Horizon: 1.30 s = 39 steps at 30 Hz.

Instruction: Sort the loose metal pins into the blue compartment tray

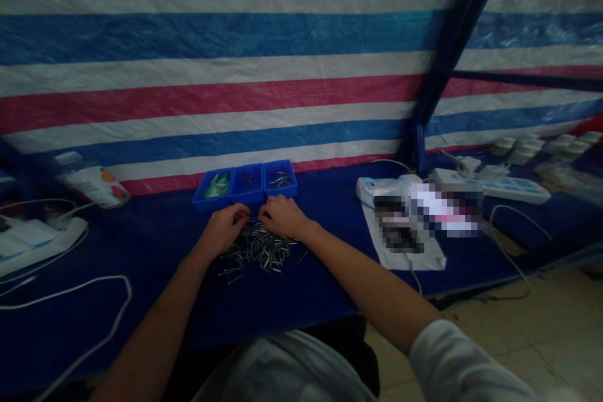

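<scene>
A heap of thin, shiny metal pieces like nails or screws (269, 250) lies on the blue tabletop, with several strays at its left side. At the heap's far left edge is my left hand (225, 227), its fingers curled in toward the thumb; whatever they pinch is too small to make out. My right hand (283, 217) bends over the heap's far edge, fingertips drawn together and partly hidden. Just beyond both hands stands a blue three-compartment tray (247, 202). Its left compartment has a green-and-white packet (218, 186); the middle and right ones hold a few similar metal pieces (281, 179).
To the right, a white plastic bag (384, 187) and a pixelated item rest near a power strip (513, 187). Several small jars (525, 151) stand farther right. At left are a clear bottle (94, 182), another white strip (42, 239) and loose white cables (125, 301).
</scene>
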### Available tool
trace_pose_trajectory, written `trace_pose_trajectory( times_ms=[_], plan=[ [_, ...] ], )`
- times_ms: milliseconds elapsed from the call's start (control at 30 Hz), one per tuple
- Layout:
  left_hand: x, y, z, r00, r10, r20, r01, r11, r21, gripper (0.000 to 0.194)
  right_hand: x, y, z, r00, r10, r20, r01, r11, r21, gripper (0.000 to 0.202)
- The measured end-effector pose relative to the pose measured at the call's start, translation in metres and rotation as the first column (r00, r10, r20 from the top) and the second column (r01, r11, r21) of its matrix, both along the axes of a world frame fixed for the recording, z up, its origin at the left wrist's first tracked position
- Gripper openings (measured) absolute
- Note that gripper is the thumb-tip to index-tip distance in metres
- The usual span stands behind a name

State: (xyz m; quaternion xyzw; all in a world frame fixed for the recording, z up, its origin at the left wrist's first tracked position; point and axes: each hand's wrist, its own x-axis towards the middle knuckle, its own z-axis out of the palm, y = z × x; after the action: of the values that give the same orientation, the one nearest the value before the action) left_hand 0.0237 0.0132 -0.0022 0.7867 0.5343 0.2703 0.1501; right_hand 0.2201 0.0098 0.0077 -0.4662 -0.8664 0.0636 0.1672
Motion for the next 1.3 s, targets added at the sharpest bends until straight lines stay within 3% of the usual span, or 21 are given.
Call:
trace_pose_trajectory(
  times_ms=[300,867,1133,1300],
  plan=[
    [-0.002,0.002,-0.001,0.997,0.012,0.073,-0.009,0.999,-0.031,0.023,-0.004,-0.002,0.001,1.000,-0.008,0.003,0.008,1.000,-0.008,0.026],
    [-0.015,0.003,0.002,0.999,0.002,0.050,0.004,0.992,-0.123,0.028,-0.006,-0.002,0.000,1.000,-0.015,0.008,0.015,1.000,-0.004,0.027],
    [-0.008,0.002,0.001,0.999,0.012,0.034,-0.010,0.999,-0.052,0.020,-0.005,-0.001,-0.003,1.000,-0.015,-0.012,0.015,1.000,0.008,0.025],
    [-0.006,0.001,0.004,0.990,0.032,0.137,-0.028,0.999,-0.029,0.023,-0.006,0.000,-0.001,0.995,-0.028,-0.099,0.029,1.000,0.008,0.031]
  ],
)
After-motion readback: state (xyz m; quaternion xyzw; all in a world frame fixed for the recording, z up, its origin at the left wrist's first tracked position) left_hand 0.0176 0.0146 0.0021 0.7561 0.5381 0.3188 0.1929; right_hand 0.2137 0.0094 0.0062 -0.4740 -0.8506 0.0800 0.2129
